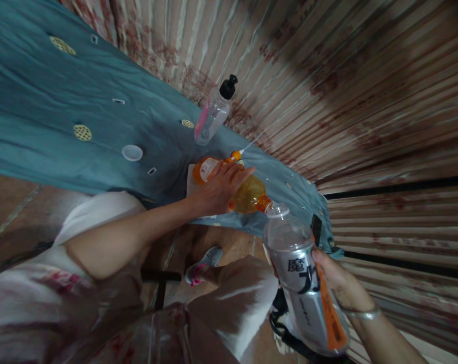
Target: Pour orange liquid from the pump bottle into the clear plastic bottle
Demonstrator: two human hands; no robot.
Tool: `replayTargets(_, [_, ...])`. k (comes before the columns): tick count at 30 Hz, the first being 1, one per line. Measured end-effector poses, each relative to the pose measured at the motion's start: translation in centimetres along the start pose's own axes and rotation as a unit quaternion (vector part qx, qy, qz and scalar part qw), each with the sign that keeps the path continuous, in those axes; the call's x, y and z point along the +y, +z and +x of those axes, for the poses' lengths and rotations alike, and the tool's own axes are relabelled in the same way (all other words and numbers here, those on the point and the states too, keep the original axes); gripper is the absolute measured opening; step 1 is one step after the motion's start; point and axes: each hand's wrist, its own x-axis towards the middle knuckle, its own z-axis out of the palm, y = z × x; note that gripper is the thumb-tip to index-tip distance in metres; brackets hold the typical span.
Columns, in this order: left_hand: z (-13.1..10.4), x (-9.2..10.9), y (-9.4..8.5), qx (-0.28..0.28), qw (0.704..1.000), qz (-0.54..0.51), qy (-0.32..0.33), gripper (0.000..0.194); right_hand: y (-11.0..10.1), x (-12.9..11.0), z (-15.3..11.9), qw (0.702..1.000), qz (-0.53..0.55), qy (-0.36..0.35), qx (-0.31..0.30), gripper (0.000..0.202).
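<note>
The left hand (223,186) is holding in its grip a tilted, translucent-orange plastic bottle (253,194), its neck lying at the mouth of a clear, silver-labelled plastic bottle (303,283) that the right hand (334,277) is clasping; a drifting hand risks spillage.

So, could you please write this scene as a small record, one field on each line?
Left hand: holds the amber bottle, tilted
Right hand: holds the silver-labelled bottle
Bottle necks: amber one meets the other's open mouth; whether it is inside, cannot tell
Near left hand: orange pump head
Also on cloth: black-topped bottle, small round whitish lid
Background: pleated curtain
</note>
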Motion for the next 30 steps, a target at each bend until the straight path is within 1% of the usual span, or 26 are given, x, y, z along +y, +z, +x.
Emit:
replayTargets(4, [0.00,0.00,-0.01,0.009,1.000,0.000,0.009,0.087,-0.14,0.11,0.03,1.000,0.000,0.001,0.002,0.059])
replayTargets(7, [0.05,-0.02,-0.01,0.015,1.000,0.000,0.008,0.089,-0.33,0.18,0.20,1.000,-0.003,0.006,-0.005,0.062])
replayTargets(11, [0.06,0.01,-0.09,0.007,1.000,-0.004,0.005,0.089,-0.54,0.23,0.41,1.000,-0.002,0.013,-0.016,0.066])
replayTargets(14, [0.00,0.12,-0.26,-0.005,1.000,-0.005,-0.001,0.085,-0.55,0.22,0.28,1.000,0.002,0.016,-0.007,0.063])
replayTargets(20, [-0.03,0.35,-0.54,-0.020,1.000,-0.003,-0.006,0.085,-0.65,0.44,0.06,1.000,0.006,0.001,0.001,0.060])
replayTargets(24, [0.00,0.30,-0.47,-0.021,1.000,-0.002,-0.005,0.083,-0.85,0.62,0.25,1.000,0.003,0.008,-0.004,0.059])
replayTargets(30, [0.00,0.11,-0.13,-0.011,1.000,0.001,-0.007,0.088,-0.71,0.39,0.40,1.000,0.000,0.009,-0.006,0.062])
